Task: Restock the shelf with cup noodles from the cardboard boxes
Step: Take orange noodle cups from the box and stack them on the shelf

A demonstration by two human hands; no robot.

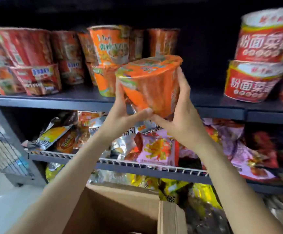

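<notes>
An orange cup of noodles [150, 83] is held up in front of the dark shelf [53, 100], tilted with its lid toward me. My left hand [125, 112] grips its left side and base, thumb under the bottom. My right hand [183, 115] holds its right side, fingers up along the wall. Behind it on the shelf stand two stacked orange cups [109, 53]. An open cardboard box [120, 208] sits below my arms; its inside is hidden.
Red noodle cups [29, 65] are stacked at the shelf's left, red-and-white bowls [259, 61] at its right. A dark gap lies on the shelf between the orange cups and the bowls. Snack bags [157, 149] fill the wire-fronted shelf below.
</notes>
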